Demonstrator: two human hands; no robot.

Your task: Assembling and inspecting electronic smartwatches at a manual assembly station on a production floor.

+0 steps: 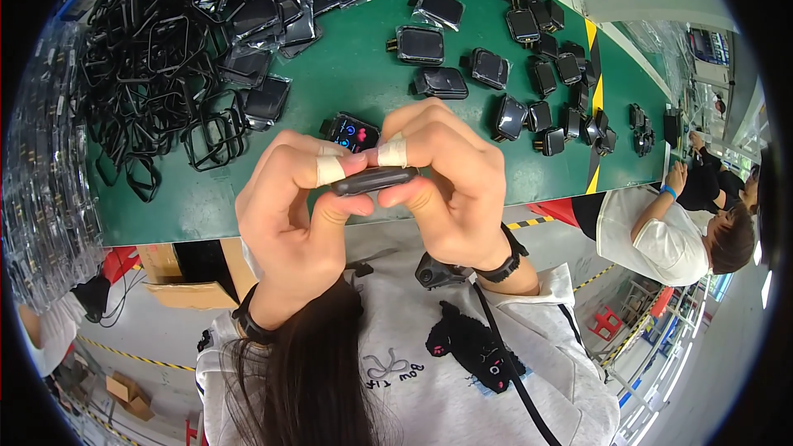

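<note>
Between my two hands, a slim black watch case [376,181] is held edge-on above the table's near edge. My left hand [293,198] pinches its left end between thumb and fingers, and my right hand [450,177] grips the right end the same way. White tape wraps a finger on each hand. Just behind my fingertips lies a smartwatch body with a lit, coloured screen [353,133], partly covered by my hands. Further back, several black watch bodies [420,45] rest on the green table, some with gold-coloured contacts at the side.
A tangled heap of black frames [157,58] covers the table's left part, next to dark screens in clear film [264,16]. More watch bodies [570,66] crowd the right, near a yellow-black stripe [594,74]. Clear plastic trays [45,157] are stacked far left. A co-worker [661,227] sits to the right.
</note>
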